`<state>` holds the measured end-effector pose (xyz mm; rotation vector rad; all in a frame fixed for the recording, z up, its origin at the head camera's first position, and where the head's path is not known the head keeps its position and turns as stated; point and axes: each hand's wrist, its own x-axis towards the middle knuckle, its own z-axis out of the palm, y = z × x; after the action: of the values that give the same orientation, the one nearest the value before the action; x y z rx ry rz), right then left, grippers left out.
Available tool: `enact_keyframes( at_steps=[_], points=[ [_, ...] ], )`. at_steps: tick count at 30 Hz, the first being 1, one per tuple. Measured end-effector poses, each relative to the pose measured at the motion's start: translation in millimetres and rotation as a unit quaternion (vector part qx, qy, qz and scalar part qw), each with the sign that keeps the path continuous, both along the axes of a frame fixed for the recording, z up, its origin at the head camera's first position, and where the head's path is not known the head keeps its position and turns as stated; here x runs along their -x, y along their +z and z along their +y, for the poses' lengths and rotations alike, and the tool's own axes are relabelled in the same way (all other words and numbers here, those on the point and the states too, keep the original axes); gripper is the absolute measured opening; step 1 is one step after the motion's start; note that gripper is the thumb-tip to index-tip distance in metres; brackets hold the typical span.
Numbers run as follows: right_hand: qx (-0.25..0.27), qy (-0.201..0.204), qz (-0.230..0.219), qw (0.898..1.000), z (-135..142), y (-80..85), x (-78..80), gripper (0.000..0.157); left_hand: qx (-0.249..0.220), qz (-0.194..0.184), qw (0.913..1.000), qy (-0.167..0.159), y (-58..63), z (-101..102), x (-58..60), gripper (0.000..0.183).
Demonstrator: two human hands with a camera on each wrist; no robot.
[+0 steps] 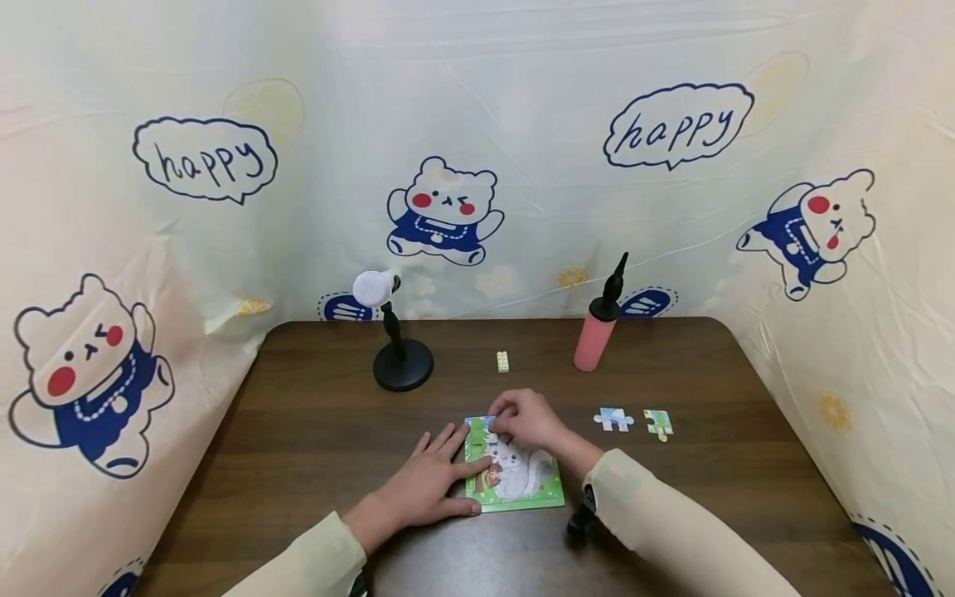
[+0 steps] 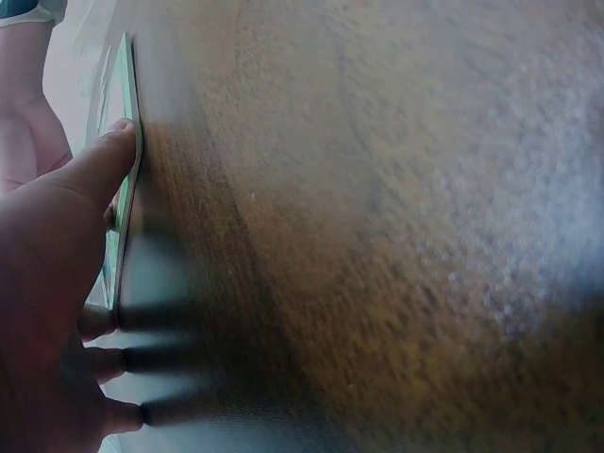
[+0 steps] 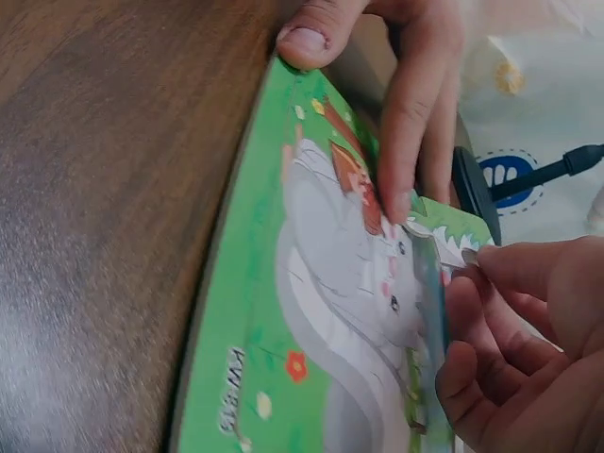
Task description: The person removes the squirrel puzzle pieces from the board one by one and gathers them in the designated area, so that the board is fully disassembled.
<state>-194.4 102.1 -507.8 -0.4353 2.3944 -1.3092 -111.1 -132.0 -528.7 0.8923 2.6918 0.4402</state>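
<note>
Two hands meet over a puzzle board [image 1: 518, 485] that lies flat on the near half of the table [image 1: 298, 464], its picture showing a pale squirrel on a green ground. The left hand [image 1: 425, 485] has its grip spread: the thumb rests on the near left corner of the board, the index finger reaches across onto the picture, and the other three fingertips press the table just beside the left edge. The right hand [image 1: 528, 419] works at the far edge of the board, its grip pinching a small puzzle piece [image 3: 451, 250] between thumb and forefinger; the fingers hide much of that piece.

Right of the board, apart from it, lie a blue piece [image 1: 614, 419] and a green piece [image 1: 659, 424], side by side. Farther back stand a pink pump [image 1: 595, 338] with a black top, a black stand [image 1: 403, 365] bearing a white round head [image 1: 371, 288], and, between them, a cream toy brick [image 1: 503, 361]. A pale cloth [image 1: 552, 207] printed with bears hangs behind.
</note>
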Motion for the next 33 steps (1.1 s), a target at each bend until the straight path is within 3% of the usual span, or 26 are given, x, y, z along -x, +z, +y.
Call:
enact_keyframes(
  at_steps=[8, 16, 24, 33],
  points=[
    [0.031, -0.034, -0.021, 0.999, 31, 11.5, 8.0, 0.011, 0.0, -0.009, 1.0, 0.001, -1.7, 0, 0.6, 0.068],
    [0.004, -0.078, -0.017, 0.997, 81, 20.8, 22.0, 0.011, 0.001, -0.01, 0.9999, 0.006, -3.4, 0, 0.2, 0.069],
    [-0.038, -0.095, -0.043, 0.994, 121, 20.2, 27.1, 0.016, 0.004, -0.004, 1.0, 0.008, -4.9, 0, 0.1, 0.07],
    [-0.097, -0.113, -0.053, 0.987, 132, 4.4, 31.9, 0.013, 0.003, -0.007, 0.9999, 0.01, -7.5, -1, 0.7, 0.07]
  ],
)
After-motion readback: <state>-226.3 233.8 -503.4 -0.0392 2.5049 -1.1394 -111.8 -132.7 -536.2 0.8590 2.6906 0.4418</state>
